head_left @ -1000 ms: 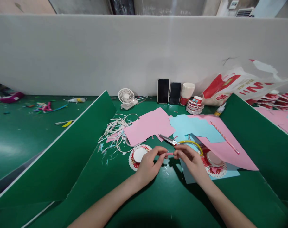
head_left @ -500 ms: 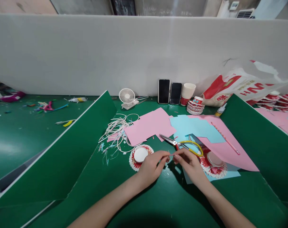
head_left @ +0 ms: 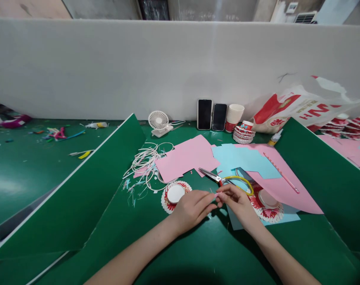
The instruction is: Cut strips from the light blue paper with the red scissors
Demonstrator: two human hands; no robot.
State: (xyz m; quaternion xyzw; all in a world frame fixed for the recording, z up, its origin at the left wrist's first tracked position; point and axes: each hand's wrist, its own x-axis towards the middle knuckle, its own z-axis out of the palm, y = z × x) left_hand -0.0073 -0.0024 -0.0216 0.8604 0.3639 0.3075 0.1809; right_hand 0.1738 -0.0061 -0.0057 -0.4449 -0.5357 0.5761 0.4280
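Note:
My left hand (head_left: 194,206) and my right hand (head_left: 236,202) meet above the green table, fingertips almost touching. Pinched between them is a small pink paper piece (head_left: 218,194), mostly hidden by the fingers. Just behind my right hand lie scissors (head_left: 220,180) with yellow-lined handles and parted blades. Beside my left hand sits a cut paper cup (head_left: 176,194), its red-and-white wall fringed and spread flat round the base. A second fringed cup (head_left: 269,199) lies right of my right hand, partly under pink paper.
Pink sheets (head_left: 188,158) and blue sheets (head_left: 248,160) overlap behind the hands, with a pink pencil (head_left: 282,174) on the right. A tangle of white cord (head_left: 147,158), a small fan (head_left: 159,122), two phones (head_left: 205,114), and a glue bottle (head_left: 275,137) stand around. Green dividers (head_left: 79,190) flank both sides.
My hands have come closer together. My left fingers shifted right towards my right fingertips, and the pink strip stretched between them now shows only as a small bit at the fingertips.

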